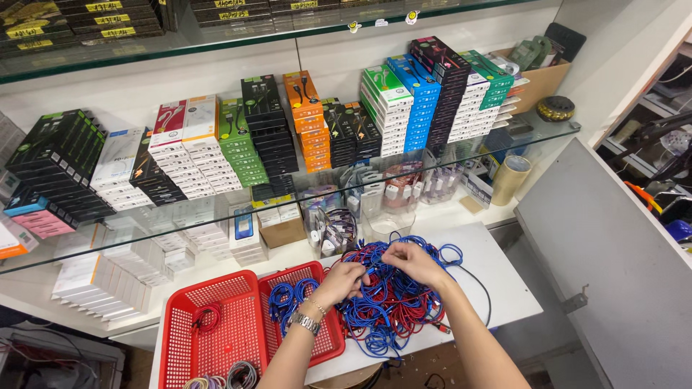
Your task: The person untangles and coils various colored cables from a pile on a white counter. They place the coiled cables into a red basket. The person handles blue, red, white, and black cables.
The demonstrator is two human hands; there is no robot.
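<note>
both hands, left hand [344, 277] and right hand [411, 261], pinch cables in the tangled pile [393, 302], fingertips hidden.

Bare forearms, left hand [344, 279], silver wristwatch [305, 323], perhaps thin bracelet [317, 306]

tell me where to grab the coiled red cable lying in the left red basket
Take the red cable across the bunched middle of its coil, where the loops lie together, so one pinch catches them all. Come from straight above: the left basket has mesh walls around it that block a sideways approach, and the cable lies flat on the basket floor with bare space around it.
</note>
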